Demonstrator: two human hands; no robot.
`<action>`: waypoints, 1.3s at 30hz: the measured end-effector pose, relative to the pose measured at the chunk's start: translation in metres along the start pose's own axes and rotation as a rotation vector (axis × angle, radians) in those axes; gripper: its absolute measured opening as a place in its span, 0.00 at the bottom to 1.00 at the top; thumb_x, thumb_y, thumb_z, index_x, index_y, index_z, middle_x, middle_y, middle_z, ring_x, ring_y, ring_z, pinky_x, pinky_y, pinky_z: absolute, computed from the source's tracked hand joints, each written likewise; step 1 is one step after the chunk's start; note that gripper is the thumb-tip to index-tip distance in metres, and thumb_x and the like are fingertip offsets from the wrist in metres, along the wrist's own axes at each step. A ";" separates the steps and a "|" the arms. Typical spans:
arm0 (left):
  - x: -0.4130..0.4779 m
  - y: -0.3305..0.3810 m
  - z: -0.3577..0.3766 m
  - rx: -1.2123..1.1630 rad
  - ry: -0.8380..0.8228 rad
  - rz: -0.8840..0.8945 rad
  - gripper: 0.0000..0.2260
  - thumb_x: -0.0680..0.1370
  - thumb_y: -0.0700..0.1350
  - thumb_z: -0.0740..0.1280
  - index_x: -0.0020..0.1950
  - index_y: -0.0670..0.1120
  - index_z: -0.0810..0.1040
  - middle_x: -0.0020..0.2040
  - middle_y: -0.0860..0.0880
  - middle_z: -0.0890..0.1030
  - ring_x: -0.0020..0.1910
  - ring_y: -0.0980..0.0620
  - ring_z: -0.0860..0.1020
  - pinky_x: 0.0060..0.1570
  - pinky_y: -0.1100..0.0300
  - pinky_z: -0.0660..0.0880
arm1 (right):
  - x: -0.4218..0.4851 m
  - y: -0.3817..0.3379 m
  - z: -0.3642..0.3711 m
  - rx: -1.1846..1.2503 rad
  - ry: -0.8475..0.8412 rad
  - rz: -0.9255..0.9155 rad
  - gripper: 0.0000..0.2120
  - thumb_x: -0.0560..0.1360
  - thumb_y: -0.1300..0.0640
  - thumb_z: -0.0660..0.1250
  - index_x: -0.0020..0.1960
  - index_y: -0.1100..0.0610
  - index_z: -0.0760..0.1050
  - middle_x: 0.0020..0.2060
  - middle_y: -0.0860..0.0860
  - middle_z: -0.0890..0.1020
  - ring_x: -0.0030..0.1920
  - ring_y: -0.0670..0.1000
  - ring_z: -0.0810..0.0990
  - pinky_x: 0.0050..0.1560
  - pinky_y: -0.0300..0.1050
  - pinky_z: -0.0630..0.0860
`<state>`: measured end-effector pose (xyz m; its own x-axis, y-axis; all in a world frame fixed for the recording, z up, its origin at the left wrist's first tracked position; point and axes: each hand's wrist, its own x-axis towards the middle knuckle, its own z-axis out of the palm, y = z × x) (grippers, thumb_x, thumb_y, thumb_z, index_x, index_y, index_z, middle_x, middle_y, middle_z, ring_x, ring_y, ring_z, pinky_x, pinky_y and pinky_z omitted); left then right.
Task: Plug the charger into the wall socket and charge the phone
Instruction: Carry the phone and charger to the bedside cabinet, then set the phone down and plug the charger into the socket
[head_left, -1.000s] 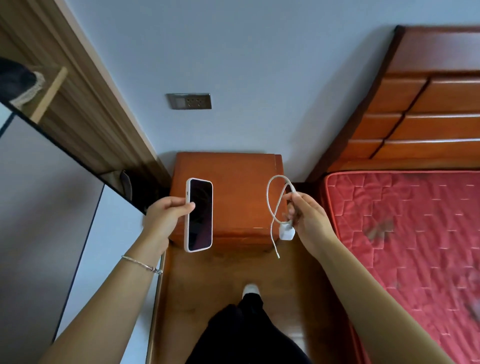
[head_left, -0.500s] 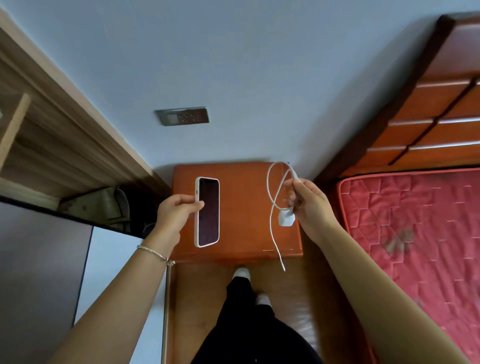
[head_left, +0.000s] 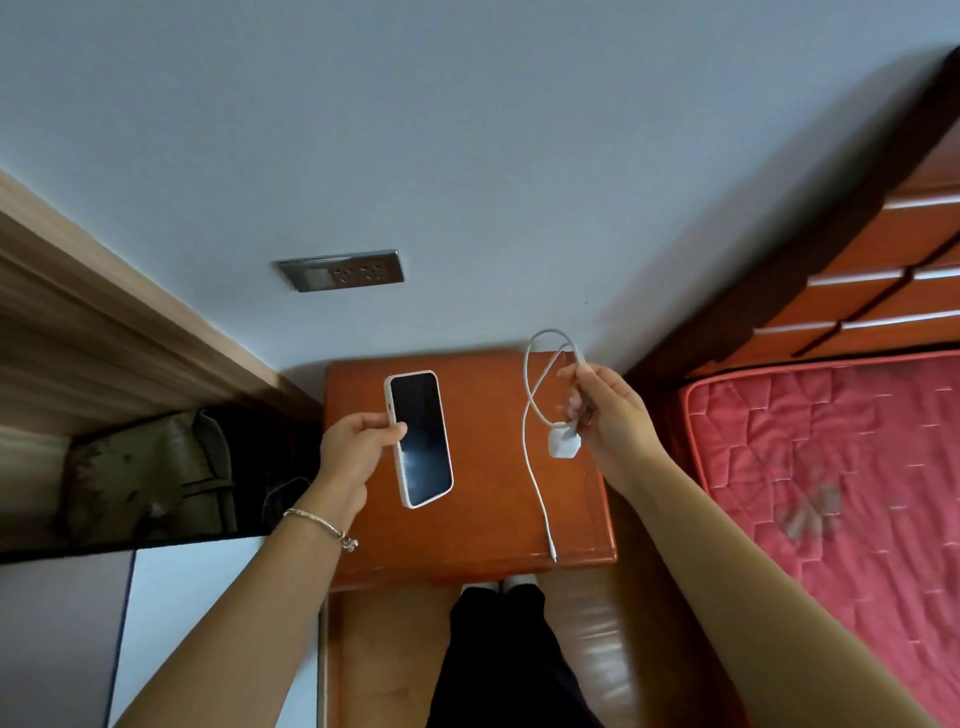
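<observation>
My left hand (head_left: 358, 441) grips a phone (head_left: 422, 439) with a dark screen and a white case by its left edge, above the wooden nightstand (head_left: 483, 514). My right hand (head_left: 608, 415) pinches a white charger: the small plug block (head_left: 563, 444) hangs under my fingers, and its cable (head_left: 532, 415) loops upward and trails down to a free connector near the nightstand's front edge. A metal wall socket (head_left: 343, 270) with several holes sits on the grey wall above and left of the nightstand. Nothing is plugged into it.
A bed with a red quilted mattress (head_left: 831, 493) and a wooden headboard (head_left: 857, 260) fills the right side. A wooden wardrobe frame (head_left: 104, 322) with a dark open compartment (head_left: 156, 473) stands at the left. My legs in dark trousers (head_left: 504, 660) are below the nightstand.
I have stepped closer to the nightstand and wall; the socket now looks larger and nearer. Both hands have moved forward over the nightstand top, still holding the phone and charger.
</observation>
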<state>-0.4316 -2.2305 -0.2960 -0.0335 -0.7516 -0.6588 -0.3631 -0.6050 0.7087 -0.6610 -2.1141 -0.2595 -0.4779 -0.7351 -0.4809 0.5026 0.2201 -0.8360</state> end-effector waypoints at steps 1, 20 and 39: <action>0.007 -0.003 0.003 -0.009 -0.005 -0.015 0.06 0.70 0.39 0.73 0.44 0.45 0.80 0.49 0.42 0.84 0.51 0.43 0.81 0.41 0.58 0.72 | 0.005 0.008 -0.002 -0.028 0.008 0.018 0.12 0.80 0.58 0.59 0.43 0.57 0.80 0.24 0.46 0.74 0.29 0.46 0.72 0.42 0.45 0.71; 0.134 -0.149 0.073 0.031 -0.079 -0.189 0.07 0.71 0.36 0.72 0.46 0.42 0.78 0.51 0.42 0.83 0.50 0.44 0.81 0.45 0.58 0.76 | 0.099 0.172 -0.044 -0.240 -0.110 0.138 0.15 0.81 0.55 0.57 0.42 0.53 0.80 0.27 0.47 0.76 0.31 0.47 0.72 0.42 0.45 0.70; 0.150 -0.194 0.063 0.378 0.082 0.000 0.03 0.69 0.42 0.74 0.38 0.50 0.84 0.31 0.56 0.82 0.35 0.52 0.83 0.45 0.53 0.79 | 0.105 0.212 -0.050 -0.171 -0.041 0.234 0.15 0.80 0.56 0.58 0.40 0.54 0.81 0.26 0.49 0.77 0.31 0.49 0.73 0.42 0.46 0.71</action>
<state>-0.4244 -2.2091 -0.5483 0.0359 -0.7794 -0.6255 -0.6809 -0.4772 0.5555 -0.6410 -2.1126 -0.5006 -0.3322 -0.6764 -0.6574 0.4650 0.4889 -0.7381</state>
